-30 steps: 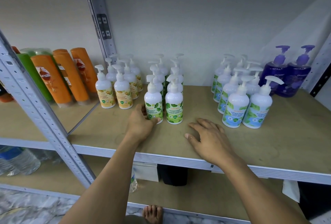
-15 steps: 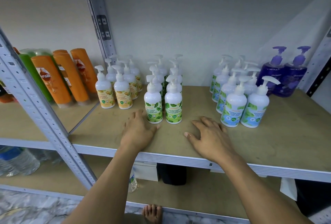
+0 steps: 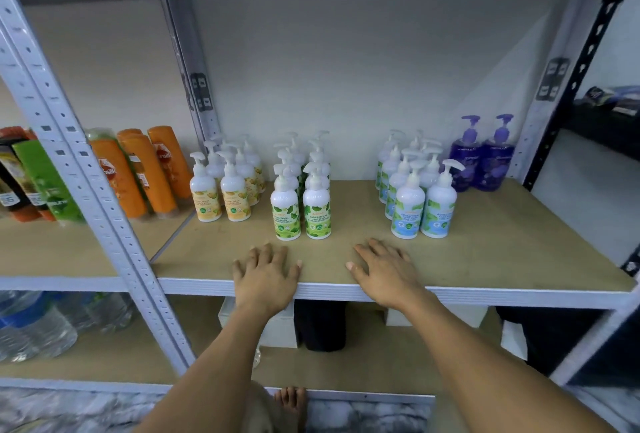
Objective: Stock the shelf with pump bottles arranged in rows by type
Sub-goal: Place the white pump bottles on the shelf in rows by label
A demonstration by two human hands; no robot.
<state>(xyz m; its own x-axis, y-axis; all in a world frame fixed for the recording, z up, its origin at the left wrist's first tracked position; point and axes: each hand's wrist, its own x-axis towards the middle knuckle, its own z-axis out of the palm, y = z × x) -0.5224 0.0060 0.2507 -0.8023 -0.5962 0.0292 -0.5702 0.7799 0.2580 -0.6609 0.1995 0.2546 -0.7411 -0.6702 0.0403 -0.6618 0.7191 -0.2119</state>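
Note:
On the wooden shelf (image 3: pixel 502 259) stand pump bottles in rows running front to back. Yellow-label white bottles (image 3: pixel 221 193) are at the left, green-label ones (image 3: pixel 301 204) in the middle, blue-label ones (image 3: pixel 420 205) to the right, and two purple bottles (image 3: pixel 481 158) at the far right back. My left hand (image 3: pixel 265 275) lies flat on the shelf's front edge, just before the green-label rows, holding nothing. My right hand (image 3: pixel 384 271) lies flat beside it, fingers spread, touching no bottle.
Orange bottles (image 3: pixel 145 172) and green and dark ones (image 3: pixel 34 183) fill the neighbouring shelf to the left, past a grey perforated upright (image 3: pixel 93 190). Water bottles (image 3: pixel 38 325) and white boxes (image 3: pixel 280 325) sit on the shelf below. A bare foot (image 3: pixel 291 401) shows on the floor.
My left hand let go of the front green-label bottle and drew back to the shelf's front edge. My right hand slid back slightly. The camera has pulled back and tilted up.

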